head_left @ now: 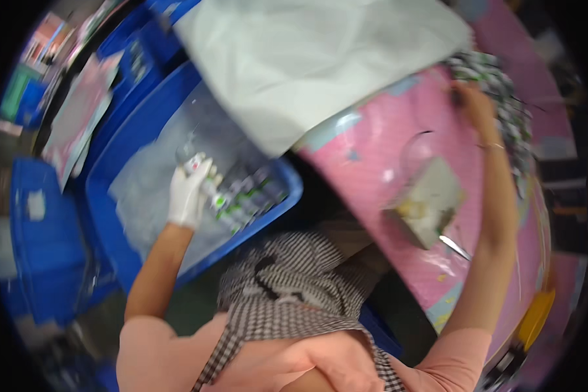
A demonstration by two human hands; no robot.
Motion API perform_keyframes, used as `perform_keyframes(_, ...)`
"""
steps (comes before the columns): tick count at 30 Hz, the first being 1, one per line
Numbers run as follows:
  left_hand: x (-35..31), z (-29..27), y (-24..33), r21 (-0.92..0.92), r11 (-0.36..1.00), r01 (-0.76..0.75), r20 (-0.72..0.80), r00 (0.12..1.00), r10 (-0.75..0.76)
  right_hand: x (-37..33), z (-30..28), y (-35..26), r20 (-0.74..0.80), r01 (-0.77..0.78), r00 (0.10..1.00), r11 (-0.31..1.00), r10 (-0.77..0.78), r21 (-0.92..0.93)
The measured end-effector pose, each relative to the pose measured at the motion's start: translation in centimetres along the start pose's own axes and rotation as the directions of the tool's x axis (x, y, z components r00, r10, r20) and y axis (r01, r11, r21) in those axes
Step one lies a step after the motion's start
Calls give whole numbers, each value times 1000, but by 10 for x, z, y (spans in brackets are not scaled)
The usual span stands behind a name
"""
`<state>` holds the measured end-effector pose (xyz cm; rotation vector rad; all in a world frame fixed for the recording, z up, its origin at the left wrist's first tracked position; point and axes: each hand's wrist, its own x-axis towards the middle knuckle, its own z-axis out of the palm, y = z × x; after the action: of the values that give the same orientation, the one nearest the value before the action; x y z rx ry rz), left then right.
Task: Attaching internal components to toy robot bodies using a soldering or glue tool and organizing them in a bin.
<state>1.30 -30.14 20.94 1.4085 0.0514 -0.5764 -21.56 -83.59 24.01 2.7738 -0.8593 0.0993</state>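
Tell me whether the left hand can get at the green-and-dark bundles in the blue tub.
Probably yes: the gloved left hand is over the blue tub, close beside the green-and-dark bundles, and nothing visible blocks the way. Blur hides whether it holds anything.

Both arms are spread wide from where I stand. The left forearm (pixel 155 271) slants from near left toward the middle, ending in a white-gloved left hand (pixel 188 193), its fingers bent and pointing to the far side, too blurred to say how tightly. The bare right forearm (pixel 500 219) stretches much farther along the right; beyond a thin wrist band (pixel 492 145), the right hand (pixel 475 104) angles inward, its fingers smeared.
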Motion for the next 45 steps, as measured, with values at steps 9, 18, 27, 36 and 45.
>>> perform_keyframes(9,12,-137,-127,430,799,421,-392,884,-255,-87,-84,-2,6,53,937,-159,350,986)
perform_keyframes(18,26,-145,-142,818,427,387,-362,921,-140,-204,-153,-61,141,-141,972,-16,189,990)
perform_keyframes(27,-16,-25,5,871,468,-153,305,914,-269,-239,-136,-250,306,-294,949,-577,-79,762)
perform_keyframes(36,-93,137,-21,-223,850,477,917,398,17,-270,-108,-287,414,-241,908,-883,-60,402)
perform_keyframes(45,-119,156,-13,-118,822,558,932,348,-102,-306,-86,-282,39,108,984,-753,175,649)
